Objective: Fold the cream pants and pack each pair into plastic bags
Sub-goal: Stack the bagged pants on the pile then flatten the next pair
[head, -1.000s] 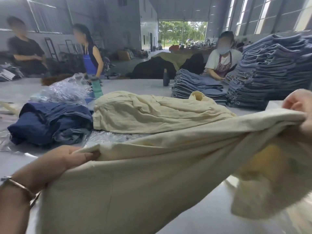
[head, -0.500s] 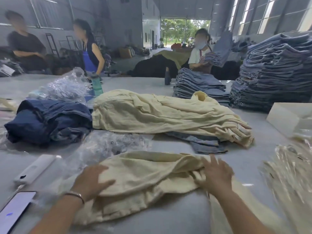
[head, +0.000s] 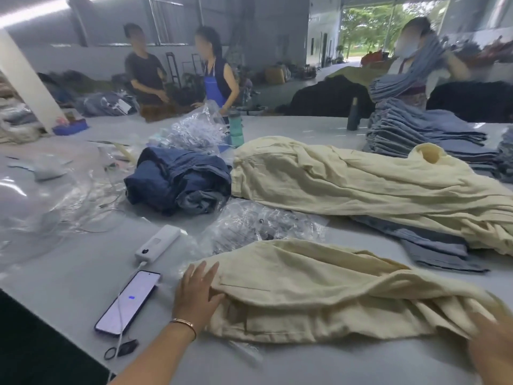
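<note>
Cream cotton pants (head: pixel 319 293) lie half-folded on the grey table (head: pixel 69 279); the left hand (head: pixel 198 294) presses their waist end flat-fingered, while the blurred right hand's (head: pixel 492 348) fingers cannot be told.

Cream pants (head: pixel 327 290): matt woven cloth, soft, creased. Clear plastic bags (head: pixel 258 226): thin film, glossy, crinkled. Grey tabletop (head: pixel 69 273): smooth, slight sheen. Dark blue denim heap (head: pixel 177 179): matt, coarse. Phone screen (head: pixel 129 301): glossy glass. White power bank (head: pixel 158 243): smooth plastic.
</note>
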The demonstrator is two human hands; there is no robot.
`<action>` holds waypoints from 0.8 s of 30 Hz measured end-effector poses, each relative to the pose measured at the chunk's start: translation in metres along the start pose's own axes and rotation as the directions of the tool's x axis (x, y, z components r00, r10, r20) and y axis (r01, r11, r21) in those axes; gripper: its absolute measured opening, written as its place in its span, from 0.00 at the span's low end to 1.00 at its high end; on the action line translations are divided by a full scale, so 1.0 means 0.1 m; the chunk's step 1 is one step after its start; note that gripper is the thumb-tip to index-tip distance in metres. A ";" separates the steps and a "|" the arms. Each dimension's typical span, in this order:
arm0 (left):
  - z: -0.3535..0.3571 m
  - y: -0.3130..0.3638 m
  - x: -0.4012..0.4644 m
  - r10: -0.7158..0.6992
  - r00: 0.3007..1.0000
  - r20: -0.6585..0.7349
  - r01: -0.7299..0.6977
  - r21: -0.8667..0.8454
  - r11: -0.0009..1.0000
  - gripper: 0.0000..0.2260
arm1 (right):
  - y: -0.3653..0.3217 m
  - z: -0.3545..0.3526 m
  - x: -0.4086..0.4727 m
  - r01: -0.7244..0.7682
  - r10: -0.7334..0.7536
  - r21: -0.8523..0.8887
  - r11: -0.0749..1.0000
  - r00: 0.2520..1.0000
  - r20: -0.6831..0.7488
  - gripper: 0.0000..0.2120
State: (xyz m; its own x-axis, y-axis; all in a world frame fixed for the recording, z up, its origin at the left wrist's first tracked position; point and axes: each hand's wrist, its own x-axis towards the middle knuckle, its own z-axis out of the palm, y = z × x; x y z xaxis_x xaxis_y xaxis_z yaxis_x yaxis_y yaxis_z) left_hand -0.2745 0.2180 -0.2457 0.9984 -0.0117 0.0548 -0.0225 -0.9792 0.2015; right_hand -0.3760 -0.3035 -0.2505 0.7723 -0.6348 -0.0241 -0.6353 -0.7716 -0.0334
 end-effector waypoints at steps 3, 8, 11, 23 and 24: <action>-0.04 0.03 0.13 -0.029 0.996 -0.088 0.028 -0.016 0.999 0.18 | -0.63 -0.25 -0.06 0.127 -0.129 -0.032 0.991 0.988 -0.080 0.21; -0.46 0.18 0.26 0.089 0.917 -0.389 -0.174 -0.191 0.966 0.11 | -2.19 -0.33 -0.75 0.711 -0.696 0.211 0.671 0.702 -0.150 0.47; -0.75 0.24 0.27 0.132 0.765 -0.630 -0.328 -0.205 0.922 0.08 | -2.95 -0.28 -1.08 0.822 -0.810 0.207 0.530 0.563 -0.164 0.48; 0.18 -0.25 -0.41 -0.292 0.884 0.364 0.444 -0.462 0.768 0.18 | -3.85 -0.73 -0.68 0.761 -0.763 -0.056 0.646 0.640 -0.093 0.21; 0.16 -0.23 -0.38 -0.291 0.877 0.383 0.458 -0.481 0.747 0.14 | -3.90 -0.67 -0.79 0.823 -0.838 -0.186 0.536 0.545 -0.004 0.28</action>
State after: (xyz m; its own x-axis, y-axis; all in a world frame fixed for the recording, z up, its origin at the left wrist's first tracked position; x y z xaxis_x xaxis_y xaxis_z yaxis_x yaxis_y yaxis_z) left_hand -0.3115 0.2375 -0.2685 0.9018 0.1969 -0.3846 0.4154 -0.6398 0.6465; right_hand -0.1891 0.0450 -0.1684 0.9535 0.3007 0.0186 0.2948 -0.9440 0.1479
